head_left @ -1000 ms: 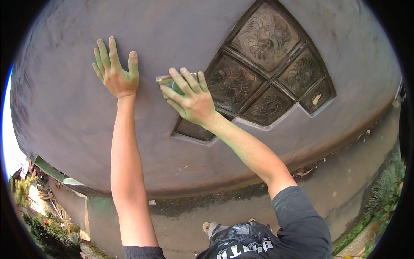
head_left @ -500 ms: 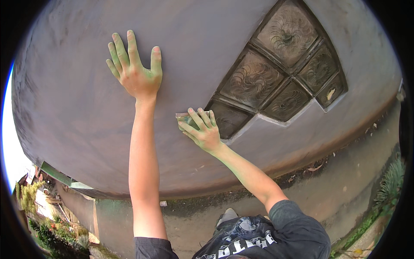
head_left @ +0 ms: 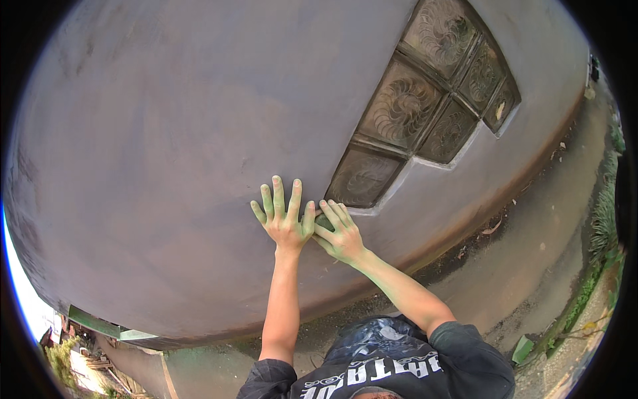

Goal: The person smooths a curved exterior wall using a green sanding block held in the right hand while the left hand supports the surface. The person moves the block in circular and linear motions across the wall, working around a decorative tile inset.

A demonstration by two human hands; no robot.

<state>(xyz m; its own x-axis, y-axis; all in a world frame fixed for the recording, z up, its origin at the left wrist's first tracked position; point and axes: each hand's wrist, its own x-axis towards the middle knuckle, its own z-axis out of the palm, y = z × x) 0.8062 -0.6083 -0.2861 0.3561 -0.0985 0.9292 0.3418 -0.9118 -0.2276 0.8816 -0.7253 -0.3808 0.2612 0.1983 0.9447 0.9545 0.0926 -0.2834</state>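
My left hand (head_left: 284, 219) lies spread on the grey curved wall (head_left: 153, 146), its fingertips green-stained and holding nothing. Close beside it, my right hand (head_left: 340, 231) presses a small flat pad (head_left: 323, 221) against the wall; the pad is mostly hidden under the fingers and has a greenish surface. Both hands are just below the lower left corner of a dark window (head_left: 399, 110) of patterned glass blocks, which has a pale stepped lower edge.
A paved path (head_left: 525, 239) with dirt and scraps runs along the wall's base. Green plants (head_left: 603, 226) line the right edge. At the lower left are a green ledge (head_left: 93, 321), shrubs and a pile of sticks.
The view has shifted, and both hands appear lower in it. My left hand has moved down and right, close beside my right hand, which still has the pad beside the window.
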